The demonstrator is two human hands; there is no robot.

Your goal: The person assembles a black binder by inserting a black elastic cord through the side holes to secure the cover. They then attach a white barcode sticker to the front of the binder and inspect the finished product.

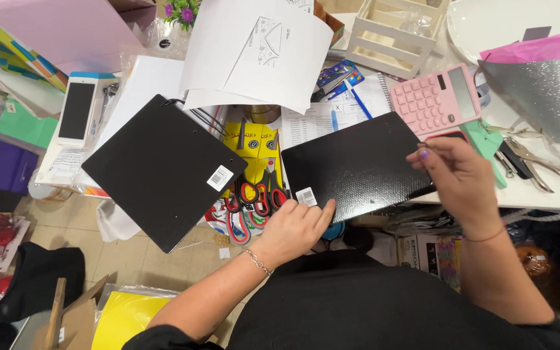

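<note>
Both hands grip one black board [356, 165]: left hand [295, 228] pinches its lower-left corner, right hand [458, 170] clasps its right edge. Board is held tilted above the bench [539, 193] edge, beside a pink calculator [437, 98] and packaged scissors [254, 194].

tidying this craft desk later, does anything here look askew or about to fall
Yes: the left black board sits tilted with its lower corner hanging past the table edge over the floor. Loose white sheets lie fanned crookedly above it. The board between both hands also overhangs.
</note>
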